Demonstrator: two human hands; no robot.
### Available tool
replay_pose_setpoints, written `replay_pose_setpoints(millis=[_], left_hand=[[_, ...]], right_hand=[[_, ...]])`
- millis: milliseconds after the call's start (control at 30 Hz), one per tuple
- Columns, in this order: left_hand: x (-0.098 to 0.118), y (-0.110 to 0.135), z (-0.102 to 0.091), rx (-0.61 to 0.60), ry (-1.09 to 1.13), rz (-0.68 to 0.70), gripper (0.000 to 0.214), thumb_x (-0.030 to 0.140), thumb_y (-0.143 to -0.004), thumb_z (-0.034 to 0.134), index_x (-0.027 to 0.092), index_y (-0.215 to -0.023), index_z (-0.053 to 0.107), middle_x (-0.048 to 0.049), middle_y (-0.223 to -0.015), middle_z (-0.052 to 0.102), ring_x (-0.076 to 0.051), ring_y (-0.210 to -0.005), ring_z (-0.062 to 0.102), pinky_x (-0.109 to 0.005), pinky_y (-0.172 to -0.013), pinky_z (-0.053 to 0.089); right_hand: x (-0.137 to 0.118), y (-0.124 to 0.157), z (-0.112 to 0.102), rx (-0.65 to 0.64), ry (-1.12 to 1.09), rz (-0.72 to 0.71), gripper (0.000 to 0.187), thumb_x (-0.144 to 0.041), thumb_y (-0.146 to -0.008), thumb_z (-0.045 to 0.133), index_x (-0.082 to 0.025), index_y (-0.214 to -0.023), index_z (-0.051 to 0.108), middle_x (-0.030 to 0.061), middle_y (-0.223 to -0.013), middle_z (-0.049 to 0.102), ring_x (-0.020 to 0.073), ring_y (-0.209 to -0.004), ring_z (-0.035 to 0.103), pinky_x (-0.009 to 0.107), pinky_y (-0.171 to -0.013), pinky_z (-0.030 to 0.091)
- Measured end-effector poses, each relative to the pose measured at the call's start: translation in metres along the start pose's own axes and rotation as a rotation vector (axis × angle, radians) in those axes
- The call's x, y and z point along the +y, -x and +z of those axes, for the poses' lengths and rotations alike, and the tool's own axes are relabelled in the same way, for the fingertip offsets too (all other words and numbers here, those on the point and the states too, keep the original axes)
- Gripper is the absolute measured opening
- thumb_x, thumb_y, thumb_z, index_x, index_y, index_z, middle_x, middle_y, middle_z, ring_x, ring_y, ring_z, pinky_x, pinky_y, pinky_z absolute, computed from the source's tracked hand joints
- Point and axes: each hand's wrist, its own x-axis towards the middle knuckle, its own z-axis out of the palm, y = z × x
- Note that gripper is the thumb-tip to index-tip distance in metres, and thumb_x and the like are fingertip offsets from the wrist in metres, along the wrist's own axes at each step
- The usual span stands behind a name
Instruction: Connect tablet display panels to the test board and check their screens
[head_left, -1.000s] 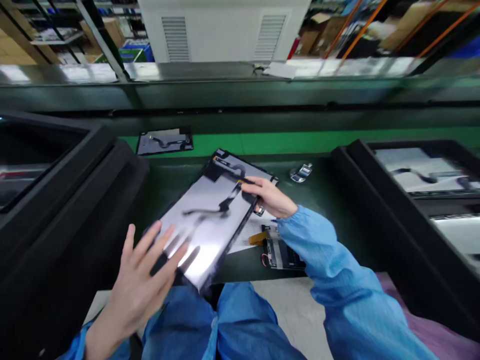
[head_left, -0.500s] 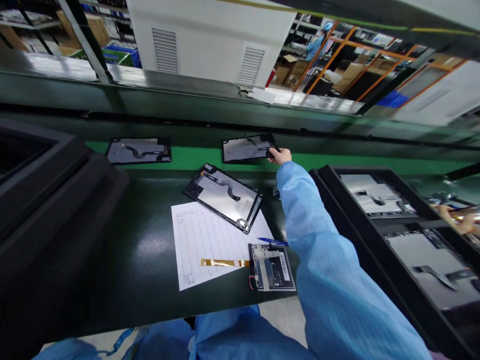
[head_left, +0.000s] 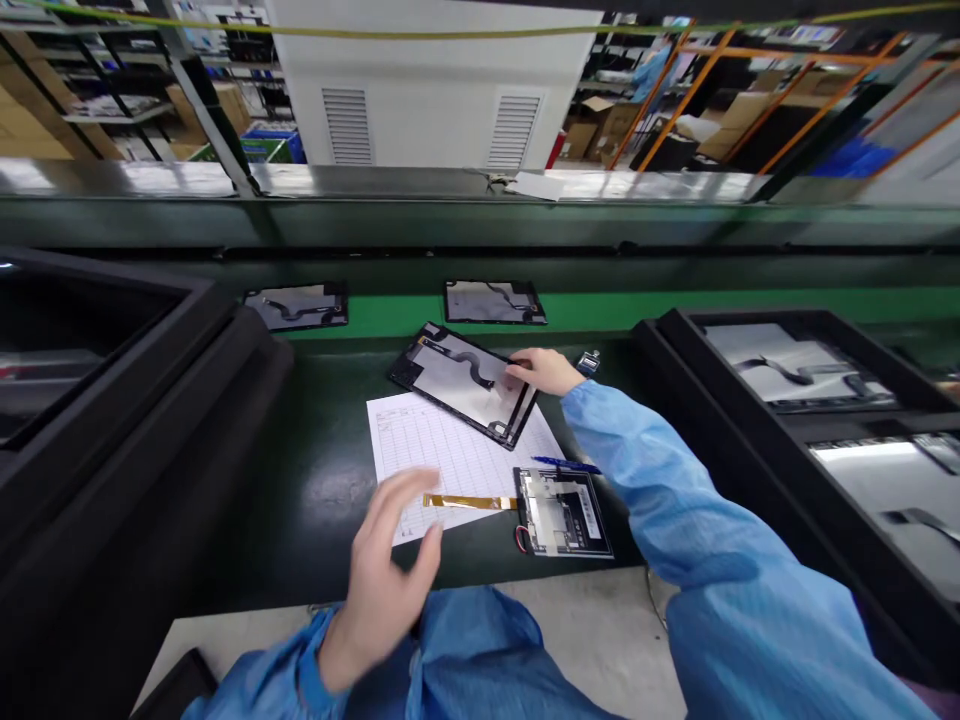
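Observation:
My right hand (head_left: 549, 370) has its fingers on the upper right edge of a tablet screen (head_left: 450, 383), closed over its rim. This screen lies tilted, grey back up, with a dark flex cable, partly over a printed form (head_left: 405, 435). My left hand (head_left: 386, 565) hovers nearer to me, slightly blurred, fingers apart and nothing in them. Beyond its fingertips an orange ribbon cable (head_left: 472, 502) runs to a taped circuit assembly (head_left: 562, 515). A blue pen (head_left: 566, 465) lies just above that assembly.
Two more tablet screens, a left one (head_left: 298, 306) and a right one (head_left: 495, 302), lie on the green strip (head_left: 600, 308). Black trays flank me: a left tray (head_left: 225, 300) and a right tray (head_left: 667, 345) holding screens. A small metal object (head_left: 589, 362) sits beside my right wrist.
My right hand has let go of the screen on the green strip and come back to the nearer screen. That far screen now lies flat. My left hand has come into view.

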Motion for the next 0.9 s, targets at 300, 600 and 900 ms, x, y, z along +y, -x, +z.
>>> replay_pose_setpoints(millis=[300,600,900], left_hand=[[-0.044,-0.071,0.021,0.068,0.532,-0.577,0.032,0.017,-0.077,0.069,0.013,-0.107,0.061,-0.0169,-0.113,0.07,-0.029,-0.114,0.065,-0.046,-0.101,0.05],[-0.044,-0.067,0.003,0.204,0.455,-0.499,0.039,0.02,-0.069,0.076,0.019,-0.105,0.064,-0.0074,-0.117,0.071,-0.026,-0.118,0.062,-0.035,-0.099,0.05],[-0.017,-0.037,-0.064,0.1,0.325,-0.466,0.046,0.028,-0.068,0.082,0.017,-0.111,0.07,-0.0092,-0.112,0.073,-0.027,-0.108,0.067,-0.033,-0.09,0.054]], right_hand=[[-0.025,0.047,0.031,0.071,0.045,-0.119,0.033,-0.015,-0.093,0.045,-0.01,-0.109,0.072,0.0167,-0.129,0.062,0.0266,-0.116,0.06,0.039,-0.108,0.042],[-0.057,0.132,0.036,-0.001,-0.141,-0.261,0.028,-0.032,-0.097,0.048,-0.016,-0.112,0.066,0.0112,-0.115,0.067,0.023,-0.103,0.066,0.035,-0.09,0.052],[-0.057,0.191,0.047,-0.222,-0.363,-0.241,0.031,-0.035,-0.08,0.071,-0.022,-0.107,0.065,0.0033,-0.085,0.071,0.0188,-0.065,0.065,0.031,-0.06,0.049]])
